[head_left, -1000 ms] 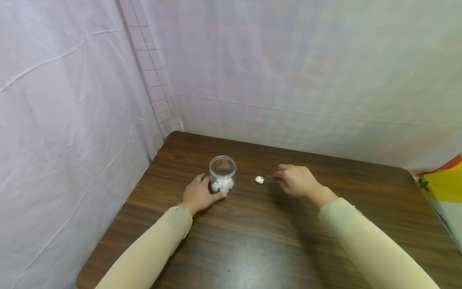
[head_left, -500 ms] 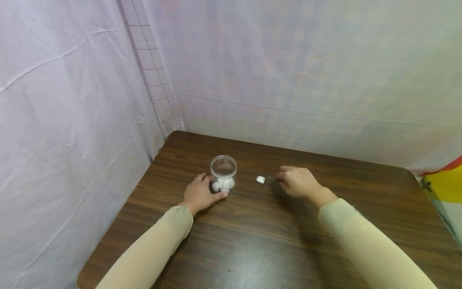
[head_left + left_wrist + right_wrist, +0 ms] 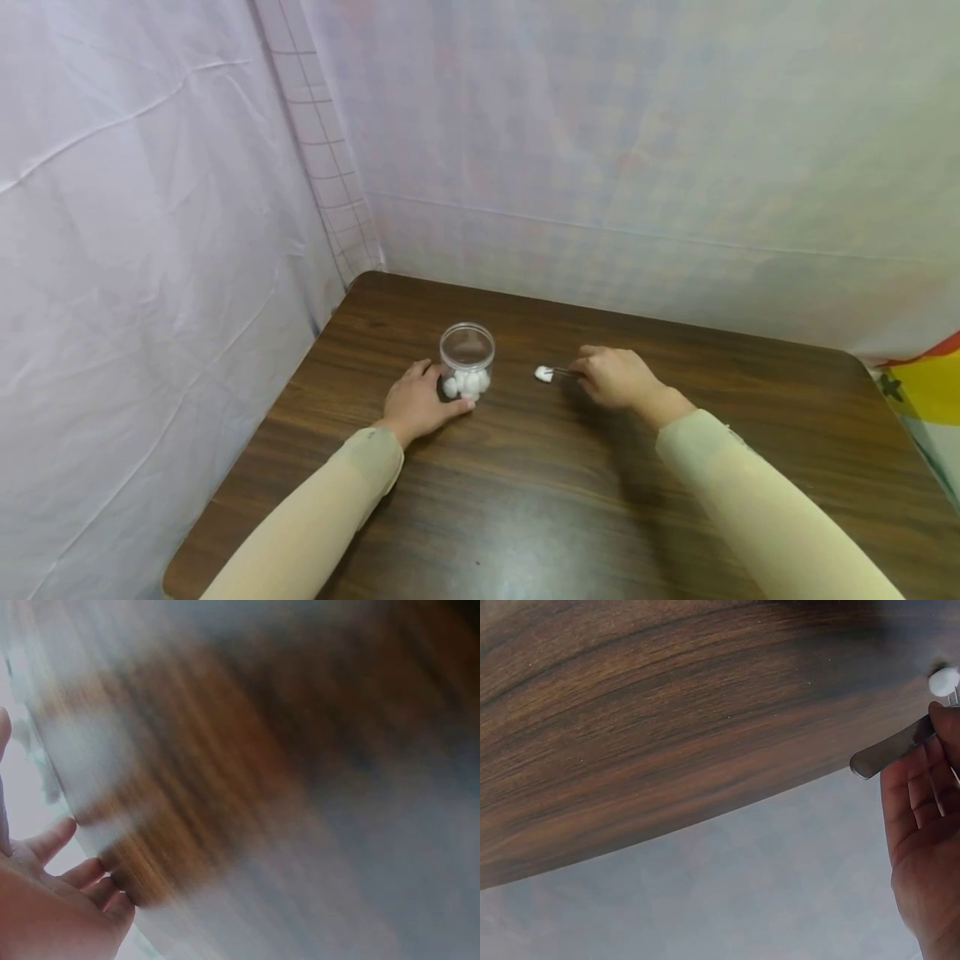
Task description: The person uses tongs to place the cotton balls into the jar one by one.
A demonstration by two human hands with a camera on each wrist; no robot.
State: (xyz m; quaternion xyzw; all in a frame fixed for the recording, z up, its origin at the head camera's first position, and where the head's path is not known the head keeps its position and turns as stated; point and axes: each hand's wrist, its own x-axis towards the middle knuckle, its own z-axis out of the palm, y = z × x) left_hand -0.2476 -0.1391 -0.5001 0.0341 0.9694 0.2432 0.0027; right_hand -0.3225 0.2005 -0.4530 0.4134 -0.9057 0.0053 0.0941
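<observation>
A clear round jar [image 3: 467, 354] without a lid stands upright on the table, with several white cotton balls [image 3: 468, 383] in its bottom. My left hand [image 3: 417, 407] holds the jar low down, thumb across the front and fingers along its left side. To the right of the jar, my right hand [image 3: 618, 377] pinches metal tweezers [image 3: 566, 372] that point left. A single white cotton ball [image 3: 543, 374] is at the tweezers' tips, low over the wood. In the right wrist view, the broad rear end of the tweezers [image 3: 889, 754] sticks out past the fingers.
The brown wood-grain table [image 3: 480, 492] has rounded corners. White cloth [image 3: 600, 125] hangs behind it and along its left side. At the far right edge is a yellow and red item [image 3: 926, 387].
The cotton ball at the tweezers' tips has turned slightly. Both hands and the jar keep nearly the same places.
</observation>
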